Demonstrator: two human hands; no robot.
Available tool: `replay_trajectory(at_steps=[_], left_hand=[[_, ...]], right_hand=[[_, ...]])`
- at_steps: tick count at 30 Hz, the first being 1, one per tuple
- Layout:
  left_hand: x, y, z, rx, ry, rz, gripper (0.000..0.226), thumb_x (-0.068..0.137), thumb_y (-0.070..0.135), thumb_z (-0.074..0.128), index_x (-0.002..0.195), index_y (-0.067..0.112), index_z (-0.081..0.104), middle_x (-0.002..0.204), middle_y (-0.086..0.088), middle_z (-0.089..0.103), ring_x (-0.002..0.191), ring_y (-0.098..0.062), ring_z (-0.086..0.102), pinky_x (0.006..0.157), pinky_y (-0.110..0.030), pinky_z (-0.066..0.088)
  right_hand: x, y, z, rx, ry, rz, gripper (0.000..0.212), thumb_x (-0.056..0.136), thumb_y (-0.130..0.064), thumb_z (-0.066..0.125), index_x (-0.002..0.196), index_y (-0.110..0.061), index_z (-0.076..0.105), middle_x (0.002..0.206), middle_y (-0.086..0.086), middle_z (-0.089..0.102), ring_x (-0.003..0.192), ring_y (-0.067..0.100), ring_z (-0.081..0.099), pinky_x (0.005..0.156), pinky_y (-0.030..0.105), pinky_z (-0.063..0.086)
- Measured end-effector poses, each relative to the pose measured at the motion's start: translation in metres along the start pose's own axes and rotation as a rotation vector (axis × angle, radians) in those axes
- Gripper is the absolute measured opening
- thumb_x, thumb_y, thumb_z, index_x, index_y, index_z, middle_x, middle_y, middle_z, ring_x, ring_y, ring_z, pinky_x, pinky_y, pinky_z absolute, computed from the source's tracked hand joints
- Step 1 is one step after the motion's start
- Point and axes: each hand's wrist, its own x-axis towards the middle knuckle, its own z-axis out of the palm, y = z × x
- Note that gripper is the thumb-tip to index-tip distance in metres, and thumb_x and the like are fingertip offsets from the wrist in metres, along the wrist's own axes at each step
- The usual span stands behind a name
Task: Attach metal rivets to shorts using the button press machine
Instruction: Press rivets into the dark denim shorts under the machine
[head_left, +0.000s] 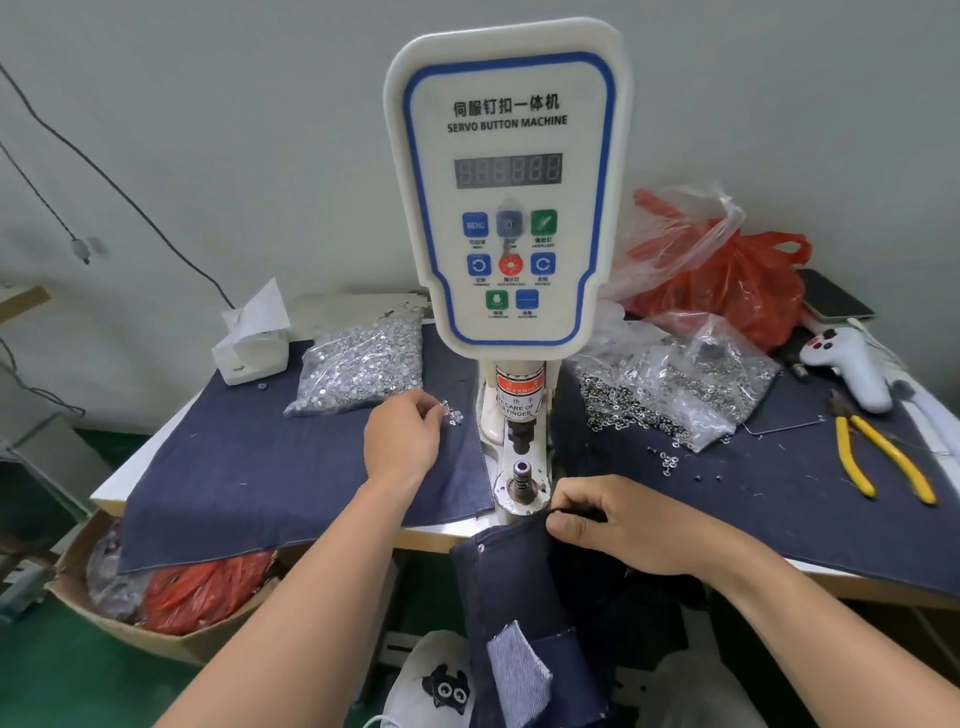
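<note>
The white servo button machine (506, 187) stands at the table's middle, its lower die (521, 475) bare below the punch. Dark denim shorts (511, 587) hang off the table's front edge under the die, one rivet showing near the top hem. My right hand (618, 525) pinches the shorts' upper edge just right of the die. My left hand (402, 436) reaches to a small heap of loose silver rivets (453, 414) left of the machine, fingers curled over them; whether it holds one is hidden.
A clear bag of silver rivets (358, 364) lies back left, open bags of ring parts (675, 389) right of the machine. Yellow-handled pliers (878, 457), a white handheld device (852, 364), a red plastic bag (727, 280) and a tissue box (252, 345) sit around. A cardboard box (156, 597) stands below left.
</note>
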Motion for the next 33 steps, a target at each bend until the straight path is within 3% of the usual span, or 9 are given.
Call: replay_trajectory(at_steps=[4,9,13,17,20,23,27,33], left_hand=[[-0.034,0.014,-0.017,-0.401,-0.151,0.053,0.018,0.098,0.02,0.071,0.086,0.034,0.074,0.088,0.017,0.076,0.088,0.001,0.07,0.088,-0.028,0.056],[-0.085,0.026,-0.024,-0.554,-0.374,0.16,0.007,0.094,0.038,0.071,0.093,0.038,0.078,0.088,0.009,0.08,0.085,-0.012,0.076,0.078,-0.03,0.063],[-0.092,0.034,-0.025,-0.49,-0.352,0.2,0.008,0.098,0.028,0.074,0.091,0.032,0.077,0.082,0.01,0.079,0.072,-0.001,0.068,0.066,-0.022,0.053],[-0.092,0.04,-0.031,-0.399,-0.311,0.246,0.023,0.096,0.021,0.076,0.083,0.039,0.072,0.077,0.017,0.076,0.068,0.004,0.068,0.059,-0.012,0.05],[-0.091,0.044,-0.035,-0.335,-0.298,0.274,0.026,0.094,0.02,0.078,0.081,0.041,0.07,0.077,0.018,0.076,0.075,0.004,0.071,0.062,-0.008,0.05],[-0.088,0.045,-0.038,-0.282,-0.305,0.291,0.016,0.093,0.022,0.08,0.086,0.036,0.074,0.081,0.015,0.078,0.077,0.004,0.072,0.068,-0.008,0.052],[-0.085,0.046,-0.041,-0.225,-0.322,0.333,0.003,0.094,0.025,0.079,0.096,0.026,0.081,0.086,0.015,0.079,0.08,0.004,0.073,0.079,-0.017,0.058],[-0.096,0.043,-0.046,-0.245,-0.246,0.285,0.011,0.1,0.021,0.071,0.104,0.024,0.081,0.092,0.013,0.08,0.084,0.003,0.073,0.083,-0.017,0.057]], right_hand=[[0.0,0.0,0.001,0.01,0.008,-0.003,0.031,0.101,-0.045,0.06,0.081,-0.022,0.053,0.069,-0.016,0.048,0.066,0.0,0.04,0.064,0.019,0.035],[-0.001,-0.003,0.001,0.01,0.013,0.005,0.031,0.1,-0.044,0.061,0.077,-0.026,0.052,0.069,-0.016,0.048,0.065,0.0,0.04,0.063,0.019,0.035],[-0.001,-0.005,0.001,-0.001,0.012,0.013,0.029,0.1,-0.044,0.061,0.079,-0.026,0.054,0.071,-0.015,0.05,0.068,0.002,0.043,0.068,0.024,0.038],[-0.001,-0.006,0.0,0.009,0.01,0.007,0.028,0.101,-0.043,0.061,0.078,-0.029,0.054,0.07,-0.017,0.05,0.067,0.0,0.043,0.067,0.022,0.037],[-0.001,-0.006,0.0,0.013,0.011,0.013,0.028,0.101,-0.043,0.061,0.078,-0.029,0.054,0.069,-0.018,0.05,0.066,0.0,0.042,0.065,0.019,0.036],[-0.002,-0.006,0.001,0.022,0.012,0.025,0.028,0.101,-0.043,0.061,0.078,-0.028,0.054,0.069,-0.018,0.049,0.065,0.001,0.041,0.064,0.019,0.036],[-0.001,-0.008,0.001,0.018,0.012,0.032,0.029,0.101,-0.04,0.061,0.075,-0.033,0.053,0.068,-0.021,0.051,0.065,-0.002,0.042,0.065,0.018,0.036],[-0.004,-0.012,0.0,0.029,0.004,0.049,0.028,0.102,-0.041,0.06,0.078,-0.027,0.054,0.069,-0.019,0.05,0.066,0.0,0.042,0.065,0.017,0.036]])
